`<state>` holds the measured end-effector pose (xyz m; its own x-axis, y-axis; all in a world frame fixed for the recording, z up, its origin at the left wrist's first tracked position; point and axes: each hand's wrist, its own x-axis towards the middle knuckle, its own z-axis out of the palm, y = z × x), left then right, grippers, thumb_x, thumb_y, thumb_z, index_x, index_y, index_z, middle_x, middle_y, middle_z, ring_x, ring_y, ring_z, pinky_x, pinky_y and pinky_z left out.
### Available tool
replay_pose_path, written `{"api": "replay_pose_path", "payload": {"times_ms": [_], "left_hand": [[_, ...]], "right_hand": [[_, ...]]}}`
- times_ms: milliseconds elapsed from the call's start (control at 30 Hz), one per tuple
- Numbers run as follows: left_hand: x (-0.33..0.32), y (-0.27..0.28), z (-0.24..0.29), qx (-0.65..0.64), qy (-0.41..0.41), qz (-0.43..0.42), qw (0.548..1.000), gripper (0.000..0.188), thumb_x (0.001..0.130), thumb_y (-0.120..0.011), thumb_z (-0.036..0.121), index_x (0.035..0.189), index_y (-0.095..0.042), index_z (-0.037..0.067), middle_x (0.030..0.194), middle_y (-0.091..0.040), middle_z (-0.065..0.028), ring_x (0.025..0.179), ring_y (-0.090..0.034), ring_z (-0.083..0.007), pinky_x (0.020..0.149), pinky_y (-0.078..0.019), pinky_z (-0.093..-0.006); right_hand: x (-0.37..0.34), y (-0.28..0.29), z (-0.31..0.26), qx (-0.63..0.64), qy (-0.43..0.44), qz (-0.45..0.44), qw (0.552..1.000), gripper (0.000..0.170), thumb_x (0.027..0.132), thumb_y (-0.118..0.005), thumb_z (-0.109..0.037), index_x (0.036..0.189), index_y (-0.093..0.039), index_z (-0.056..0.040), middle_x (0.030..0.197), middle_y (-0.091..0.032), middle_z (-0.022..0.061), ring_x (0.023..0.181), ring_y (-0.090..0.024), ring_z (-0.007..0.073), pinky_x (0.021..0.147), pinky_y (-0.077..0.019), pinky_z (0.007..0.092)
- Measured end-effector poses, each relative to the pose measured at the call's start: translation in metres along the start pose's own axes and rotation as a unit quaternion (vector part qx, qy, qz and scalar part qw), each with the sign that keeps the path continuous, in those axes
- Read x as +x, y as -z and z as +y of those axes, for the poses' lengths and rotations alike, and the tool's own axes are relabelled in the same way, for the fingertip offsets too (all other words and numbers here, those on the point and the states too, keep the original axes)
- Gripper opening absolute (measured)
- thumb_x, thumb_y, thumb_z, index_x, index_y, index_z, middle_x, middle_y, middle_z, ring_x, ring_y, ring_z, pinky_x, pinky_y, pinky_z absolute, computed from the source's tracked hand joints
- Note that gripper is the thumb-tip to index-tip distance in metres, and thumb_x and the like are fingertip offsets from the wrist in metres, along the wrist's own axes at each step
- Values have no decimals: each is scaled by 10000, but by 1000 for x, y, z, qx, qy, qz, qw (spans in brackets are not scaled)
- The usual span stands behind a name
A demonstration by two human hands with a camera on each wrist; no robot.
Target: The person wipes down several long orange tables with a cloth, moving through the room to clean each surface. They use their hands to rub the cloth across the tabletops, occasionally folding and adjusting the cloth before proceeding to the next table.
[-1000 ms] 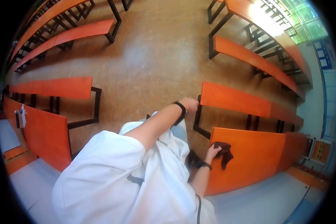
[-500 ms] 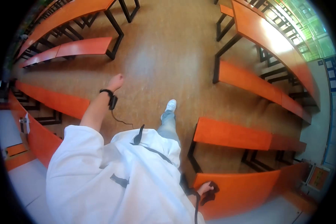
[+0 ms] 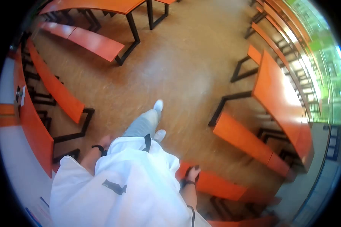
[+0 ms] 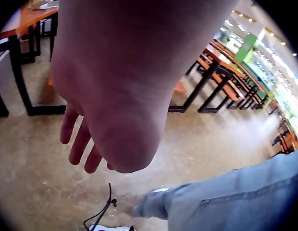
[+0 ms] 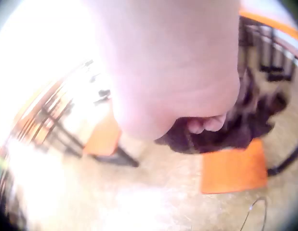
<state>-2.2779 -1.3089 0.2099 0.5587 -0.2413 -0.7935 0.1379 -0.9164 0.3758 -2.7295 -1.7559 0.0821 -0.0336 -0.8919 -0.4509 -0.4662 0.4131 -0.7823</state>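
My right hand (image 3: 193,174) grips a dark maroon cloth (image 5: 221,137). The fingers curl into the fabric in the right wrist view, and loose folds hang out beside them. In the head view this hand overlaps the near end of an orange bench (image 3: 220,186). At my left side, the left hand (image 3: 107,141) hangs low beside the white shirt and holds nothing. Its fingers (image 4: 80,147) dangle loosely in the left wrist view, over the brown floor and near my jeans.
Orange tables with black legs stand on both sides, one table (image 3: 36,117) at the near left and another (image 3: 282,102) at the right. A bench (image 3: 57,81) lines the left of the aisle. Brown floor (image 3: 170,83) runs ahead between the rows.
My right hand has left the orange tabletop with the cloth and now appears over the bench. The left hand swung left, then back beside my body. My body has moved forward along the aisle.
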Motion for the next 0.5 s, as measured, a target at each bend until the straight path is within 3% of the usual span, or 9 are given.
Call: {"api": "replay_pose_path", "payload": {"times_ms": [33,100,267,367,433,500], "left_hand": [[-19,1,31,-95,51,-50,993,298,907,-570,256,1039,-700,22,1082,-700,-174,979,-658,-334,840,-499,-423],[-2,-1,44,-85,84,-45,992,282,905,-555,230,1019,-706,20,1043,-706,-169,955,-661,-323,827,-499,-427],[105,4,65,-15,139,-24,990,260,895,-517,168,989,-724,42,977,-718,-160,920,-671,-315,796,-502,-446],[201,42,132,1,71,21,997,303,883,-572,270,1021,-720,44,948,-722,-170,820,-683,-274,743,-530,-393],[268,76,197,53,-56,48,996,296,875,-564,264,1024,-689,41,962,-716,-168,862,-678,-318,763,-525,-414],[319,122,294,88,-88,47,991,285,884,-529,242,1053,-685,74,1011,-694,-196,934,-666,-353,811,-506,-458]], "right_hand": [[36,-26,-24,-100,97,-54,989,309,915,-622,-155,1144,-513,23,1188,-605,225,1103,-593,351,903,-468,430],[91,-82,-111,-237,125,-95,959,313,912,-643,-188,1117,-520,14,1130,-619,240,1067,-605,372,891,-466,429],[188,-196,-306,-247,157,-88,952,348,904,-654,-265,1103,-536,-5,1041,-646,220,1003,-623,394,866,-472,431],[232,-230,-414,-296,212,-98,926,338,908,-648,-255,1118,-535,-14,1047,-649,213,1012,-625,383,862,-474,430],[267,-240,-453,-249,233,-88,936,300,914,-646,-235,1111,-545,-34,1030,-662,204,979,-639,373,844,-486,424],[295,-236,-478,-214,209,-92,950,320,910,-662,-237,1109,-550,-14,1013,-663,187,958,-642,321,843,-488,403]]}}
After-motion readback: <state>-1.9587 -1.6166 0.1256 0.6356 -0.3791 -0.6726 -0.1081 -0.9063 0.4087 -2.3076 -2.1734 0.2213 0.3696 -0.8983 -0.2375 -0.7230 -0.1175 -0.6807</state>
